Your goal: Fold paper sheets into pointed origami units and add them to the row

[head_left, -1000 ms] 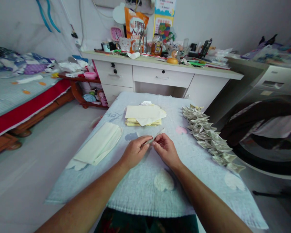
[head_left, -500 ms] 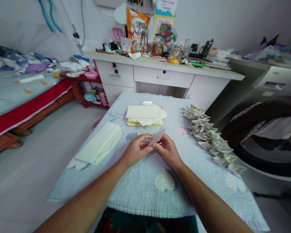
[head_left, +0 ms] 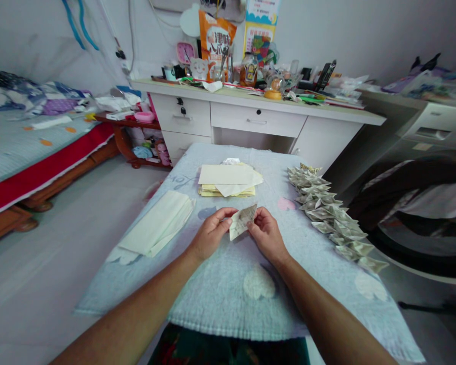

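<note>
Between both hands, the left hand point(head_left: 212, 234) and right hand point(head_left: 266, 234) are pinching a light, flimsy, crease-prone folded printed paper piece point(head_left: 242, 221) by its side edges.

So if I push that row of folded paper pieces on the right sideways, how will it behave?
The row of folded paper pieces probably scatters rather than sliding together: the pieces look separate, merely overlapping. They seem light, thin paper, so easily crushed. The towel beneath looks textured and may snag them.
</note>
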Action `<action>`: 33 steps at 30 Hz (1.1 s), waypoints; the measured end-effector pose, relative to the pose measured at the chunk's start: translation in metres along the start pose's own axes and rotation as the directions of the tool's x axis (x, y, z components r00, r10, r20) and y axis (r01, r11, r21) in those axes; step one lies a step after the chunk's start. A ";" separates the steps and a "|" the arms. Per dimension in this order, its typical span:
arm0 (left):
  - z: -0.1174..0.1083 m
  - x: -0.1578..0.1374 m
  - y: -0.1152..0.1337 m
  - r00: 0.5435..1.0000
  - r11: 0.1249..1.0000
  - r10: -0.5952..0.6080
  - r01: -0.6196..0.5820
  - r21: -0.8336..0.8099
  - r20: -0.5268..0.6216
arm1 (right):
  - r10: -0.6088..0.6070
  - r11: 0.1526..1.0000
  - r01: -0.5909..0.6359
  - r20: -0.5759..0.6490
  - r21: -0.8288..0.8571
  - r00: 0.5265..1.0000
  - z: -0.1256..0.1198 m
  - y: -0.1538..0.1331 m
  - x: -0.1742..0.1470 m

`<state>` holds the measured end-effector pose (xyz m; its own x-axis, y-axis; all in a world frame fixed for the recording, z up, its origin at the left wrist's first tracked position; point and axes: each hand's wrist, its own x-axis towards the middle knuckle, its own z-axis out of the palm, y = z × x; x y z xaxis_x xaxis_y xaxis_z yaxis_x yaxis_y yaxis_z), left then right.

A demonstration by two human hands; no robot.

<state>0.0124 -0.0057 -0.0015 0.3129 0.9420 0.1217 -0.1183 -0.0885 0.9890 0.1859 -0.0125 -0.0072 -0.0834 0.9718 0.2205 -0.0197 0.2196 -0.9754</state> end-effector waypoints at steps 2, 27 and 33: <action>0.000 -0.001 -0.002 1.000 1.000 -0.007 0.007 -0.008 -0.003 | -0.014 0.999 0.013 -0.032 -0.031 0.999 0.002 0.001 0.000; 0.008 0.006 -0.002 0.971 0.973 -0.204 0.187 -0.138 -0.126 | -0.053 0.980 0.063 0.060 -0.187 0.997 0.006 -0.006 -0.006; 0.005 0.006 -0.004 0.974 0.985 -0.169 0.162 -0.062 -0.152 | -0.067 0.958 0.096 0.116 -0.271 0.991 0.006 -0.006 -0.007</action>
<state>0.0190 -0.0012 -0.0047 0.1817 0.9814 -0.0618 -0.1248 0.0854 0.9885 0.1810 -0.0206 -0.0031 -0.1972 0.9384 0.2836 0.2427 0.3270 -0.9133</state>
